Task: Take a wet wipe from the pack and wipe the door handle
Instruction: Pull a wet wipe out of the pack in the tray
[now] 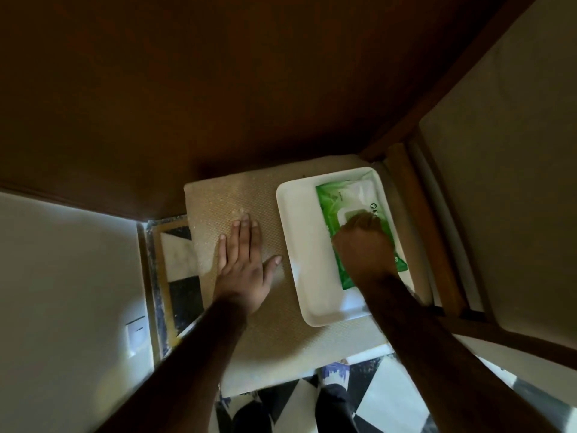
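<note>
Fingers of the right hand (363, 242) curl down onto the white flap of the wipe pack (359, 210), bunched as if pinching at the opening, though the knuckles hide the fingertips and it cannot be told whether a wipe is caught between them yet. Under that hand lies the green pack, flat in the right half of a white tray (296, 220), its long axis running away from the person and leaning a little to the left at the far end, so the hand comes in along its length from the near end. Any pull looks likely to go up and back toward the body along that same line. Off to the left, the left hand (243, 264) rests spread and flat on the beige cushioned seat (218, 198), thumb just beside the tray's near-left edge, holding nothing. It is near enough to pin the tray or the pack if the pack lifts with the wipe. Beyond the seat stands a dark brown wooden door (218, 89); its handle is not in view, presumably somewhere above.
</note>
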### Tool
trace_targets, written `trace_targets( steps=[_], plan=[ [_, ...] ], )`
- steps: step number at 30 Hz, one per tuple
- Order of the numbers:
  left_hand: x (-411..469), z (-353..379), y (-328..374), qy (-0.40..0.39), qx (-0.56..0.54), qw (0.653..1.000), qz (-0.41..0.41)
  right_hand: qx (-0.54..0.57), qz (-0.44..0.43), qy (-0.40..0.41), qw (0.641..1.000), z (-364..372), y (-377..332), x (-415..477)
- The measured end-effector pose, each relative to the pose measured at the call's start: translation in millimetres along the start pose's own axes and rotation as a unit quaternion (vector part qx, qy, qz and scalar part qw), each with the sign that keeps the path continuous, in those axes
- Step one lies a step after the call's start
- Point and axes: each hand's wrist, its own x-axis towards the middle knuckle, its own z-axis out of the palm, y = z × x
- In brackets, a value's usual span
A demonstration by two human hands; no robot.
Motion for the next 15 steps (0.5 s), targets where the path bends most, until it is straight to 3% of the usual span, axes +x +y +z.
trace_targets(
  steps=[3,5,8,10,12,15],
  plan=[
    [-0.9,-9.1,1.0,-0.030,-0.001,1.000,-0.005,0.122,-0.002,0.015,0.992,-5.4,8.9,-4.1],
    [0.0,-20.9,5.2,-0.043,-0.040,0.998,-0.014,0.254,0.041,0.080,0.963,-2.4,26.1,-8.9],
    [2.2,-49.9,25.9,0.026,-0.158,0.986,-0.051,0.499,0.094,0.080,0.858,9.4,60.4,-16.0],
    [4.8,-66.6,51.4,0.090,-0.161,0.983,-0.003,0.630,0.159,0.050,0.759,17.9,76.0,-19.4],
    [11.4,-75.6,81.9,0.093,-0.144,0.982,0.083,0.704,0.205,0.030,0.679,25.2,82.7,-16.4],
    [28.2,-77.7,128.4,0.041,-0.092,0.980,0.174,0.726,0.221,0.009,0.651,30.4,85.0,-12.1]
  ],
)
